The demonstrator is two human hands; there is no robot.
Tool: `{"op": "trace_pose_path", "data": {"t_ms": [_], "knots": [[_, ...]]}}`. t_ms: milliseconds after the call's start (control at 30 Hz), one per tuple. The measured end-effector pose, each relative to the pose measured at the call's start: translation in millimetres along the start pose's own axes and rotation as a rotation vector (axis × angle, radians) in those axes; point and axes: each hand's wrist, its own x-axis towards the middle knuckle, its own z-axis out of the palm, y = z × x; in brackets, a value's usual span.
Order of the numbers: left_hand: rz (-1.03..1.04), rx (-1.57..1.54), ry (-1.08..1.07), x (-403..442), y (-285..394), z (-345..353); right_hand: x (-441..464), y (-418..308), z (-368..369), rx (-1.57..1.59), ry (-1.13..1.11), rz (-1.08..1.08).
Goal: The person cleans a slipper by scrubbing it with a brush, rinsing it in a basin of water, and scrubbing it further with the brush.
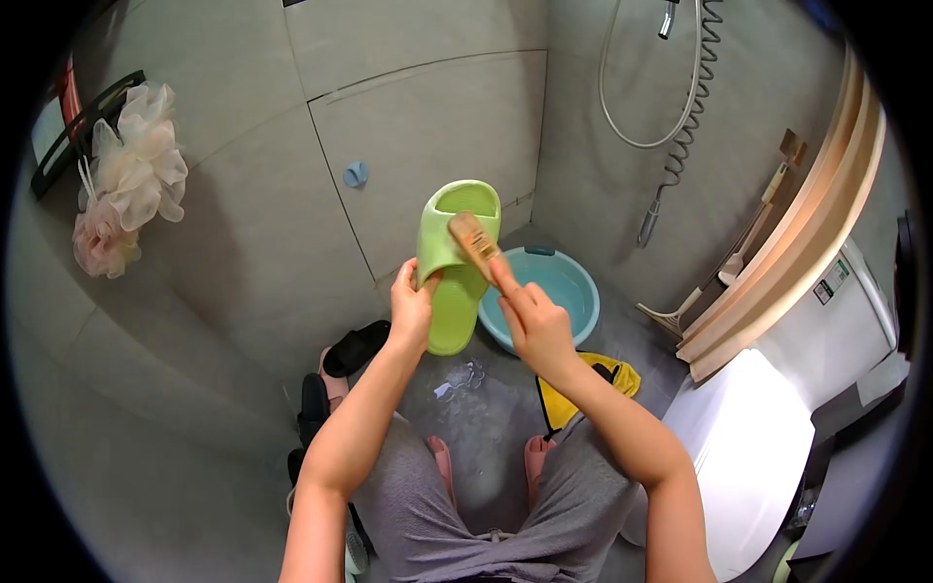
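A light green slide slipper (453,316) is held up in front of me, its toe end pointing away. My left hand (412,303) grips it by the left edge near the middle, fingers closed. In my right hand (536,325) is a wooden-handled scrub brush (474,243), its head lying over the slipper's strap. The bristles are hidden beneath the brush. Behind and to the right of the slipper, a light blue basin (575,291) stands on the floor; I cannot make out its contents clearly.
White foam (459,381) lies on the grey floor below. A yellow and black cloth (573,400) is by the basin. Several dark and pink slippers (358,350) line the left wall. The white toilet (743,457) is at right; a shower hose (686,126) hangs behind.
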Motion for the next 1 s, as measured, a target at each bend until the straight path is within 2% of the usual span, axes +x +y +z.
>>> {"op": "trace_pose_path", "data": {"t_ms": [67, 200, 267, 400, 500, 533, 600, 667, 700, 733, 833, 1000], "knots": [[0.002, -0.004, 0.013, 1, 1, -3, 1, 3, 1, -0.026, -0.032, 0.012], [0.067, 0.067, -0.034, 1, 0, -6, 11, 30, -2, -0.085, 0.065, 0.087], [0.006, 0.013, -0.012, -3, 3, 2, 7, 29, -3, -0.043, 0.083, 0.107], [-0.117, -0.095, 0.000, -2, -1, -1, 1, 2, 0, 0.030, -0.017, -0.067], [-0.236, -0.237, -0.137, -3, -1, -3, 11, 18, -3, 0.005, 0.059, 0.013], [-0.234, -0.240, -0.137, -5, -1, 0, 12, 22, -4, 0.001, 0.085, 0.078], [-0.281, -0.205, -0.130, -6, -1, 2, 4, 18, -1, 0.010, 0.081, 0.044], [-0.325, -0.186, -0.114, -4, -2, 0, -3, 3, 0, 0.069, -0.030, -0.122], [-0.370, -0.165, -0.104, -3, -2, -1, -2, -5, -3, 0.024, -0.101, -0.140], [-0.374, -0.160, -0.105, -1, -1, -4, 0, -2, -3, 0.026, -0.099, -0.134], [-0.407, -0.113, -0.204, -2, 4, -7, 13, 21, -3, -0.038, 0.099, -0.032], [-0.502, -0.145, -0.173, 2, 0, -9, -2, 9, -3, 0.005, 0.024, -0.153]]}}
